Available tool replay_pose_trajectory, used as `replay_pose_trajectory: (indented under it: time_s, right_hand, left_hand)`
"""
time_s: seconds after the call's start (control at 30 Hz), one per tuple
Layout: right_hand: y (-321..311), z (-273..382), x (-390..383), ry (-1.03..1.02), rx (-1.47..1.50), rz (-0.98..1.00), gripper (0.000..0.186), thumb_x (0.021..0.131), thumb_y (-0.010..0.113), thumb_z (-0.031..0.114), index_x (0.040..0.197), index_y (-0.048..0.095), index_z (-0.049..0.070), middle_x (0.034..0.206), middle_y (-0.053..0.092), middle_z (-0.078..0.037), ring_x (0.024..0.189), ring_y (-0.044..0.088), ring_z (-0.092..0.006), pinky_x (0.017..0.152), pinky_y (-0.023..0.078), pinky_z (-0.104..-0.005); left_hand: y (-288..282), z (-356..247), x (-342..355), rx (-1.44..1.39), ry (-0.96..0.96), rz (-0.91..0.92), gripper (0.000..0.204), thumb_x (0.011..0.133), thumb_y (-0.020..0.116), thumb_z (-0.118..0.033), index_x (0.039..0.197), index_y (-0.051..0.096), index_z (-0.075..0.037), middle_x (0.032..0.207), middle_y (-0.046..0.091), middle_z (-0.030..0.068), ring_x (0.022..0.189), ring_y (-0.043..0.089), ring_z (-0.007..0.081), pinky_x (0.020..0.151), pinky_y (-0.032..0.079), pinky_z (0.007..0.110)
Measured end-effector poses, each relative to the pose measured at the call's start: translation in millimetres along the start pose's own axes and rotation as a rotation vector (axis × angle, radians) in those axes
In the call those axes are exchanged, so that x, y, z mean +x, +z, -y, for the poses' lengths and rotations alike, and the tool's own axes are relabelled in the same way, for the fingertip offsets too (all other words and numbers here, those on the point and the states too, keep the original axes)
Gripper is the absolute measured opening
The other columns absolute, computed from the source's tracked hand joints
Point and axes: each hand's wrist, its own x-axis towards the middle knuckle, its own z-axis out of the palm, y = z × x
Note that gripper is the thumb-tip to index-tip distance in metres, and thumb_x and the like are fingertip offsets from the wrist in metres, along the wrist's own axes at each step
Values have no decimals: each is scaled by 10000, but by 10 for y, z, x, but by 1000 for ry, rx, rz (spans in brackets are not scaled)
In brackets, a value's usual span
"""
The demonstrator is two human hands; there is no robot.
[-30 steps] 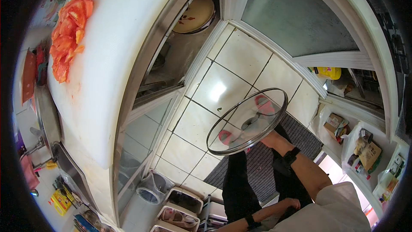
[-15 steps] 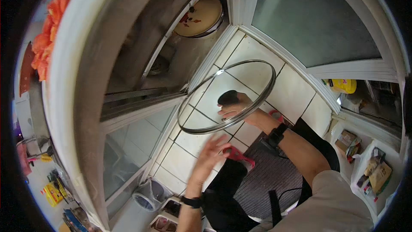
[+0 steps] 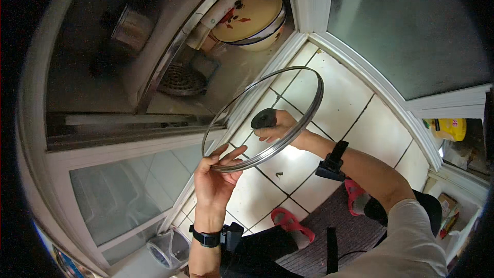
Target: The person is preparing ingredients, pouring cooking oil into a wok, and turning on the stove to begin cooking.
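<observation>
Right grip [image 3: 279,126] closed on black knob [image 3: 264,118] of glass lid [image 3: 247,136]; left grip [image 3: 215,185] half open, fingers [image 3: 236,152] at its metal rim [image 3: 265,158]; tiled floor [image 3: 345,105] below

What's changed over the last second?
The left hand came forward from near the lap and now holds the lid by its rim. The lid moved forward, away from the slippers. Chopped tomato left view. The right hand still holds the lid.
</observation>
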Motion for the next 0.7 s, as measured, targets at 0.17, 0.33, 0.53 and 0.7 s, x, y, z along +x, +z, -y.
replay_pose_trajectory:
  time_s: [0.17,0.33,0.53,0.7]
  right_hand:
    - [-126,14,75,-59,19,139,376,811,674,299,1024,573,6,852,598,-19,718,553,-109,654,484,-262]
    - [-646,-370,223,1,-374,332,289,814,667,281,951,639,29,851,592,-26,734,546,-123,665,481,-280]
    - [-1343,-486,-272,113,-818,-342,620,689,730,166,1226,474,-6,1039,613,-181,1037,580,-259,845,483,-315]
    - [-901,307,-737,-407,-1143,-280,806,685,727,118,1376,315,81,1289,486,-180,1284,370,-298,1044,319,-419]
  left_hand:
    - [9,-54,137,139,73,-68,438,766,479,-94,1154,399,93,1087,512,415,780,643,350,761,560,364]
    - [66,-135,140,246,53,-37,443,764,466,-84,1163,383,91,1077,518,413,778,653,365,716,577,352]
    - [142,-220,58,435,99,-14,432,765,463,-82,1156,389,86,1037,533,414,763,661,362,673,589,333]
    - [200,-269,-16,415,55,-40,360,781,494,-98,1096,442,70,1016,549,400,747,663,338,585,585,261]
